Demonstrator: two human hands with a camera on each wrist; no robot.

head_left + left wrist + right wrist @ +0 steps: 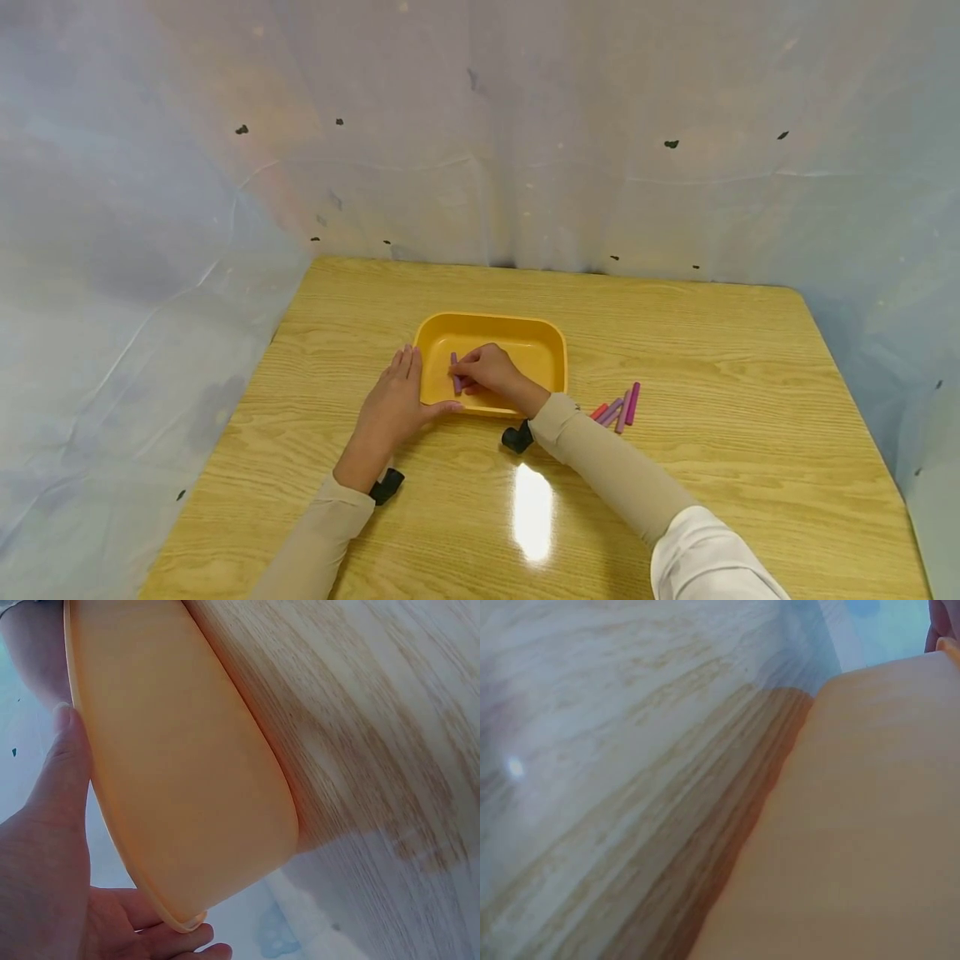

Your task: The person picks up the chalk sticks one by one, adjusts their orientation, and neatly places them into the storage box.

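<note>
A yellow plastic tray (551, 340) lies on the table in the head view. My left hand (393, 404) rests against its left end, fingers straight along the side and thumb at the front rim. In the left wrist view, the thumb (64, 761) touches the tray's rim (112, 840) and the fingertips show by its corner. Inside the tray, my right hand (491, 372) pinches a slim purple stick (456, 382) at the left part of the floor. Another purplish piece shows partly under those fingers. The right wrist view shows the tray's outer wall (855, 825); the right hand's fingers are hidden there.
Several pink, purple and red sticks (628, 406) lie on the wooden table (712, 467) right of the tray, partly behind my right sleeve. Dark wrist mounts (516, 438) sit under both wrists. Pale plastic sheeting (525, 183) surrounds the table's back and sides.
</note>
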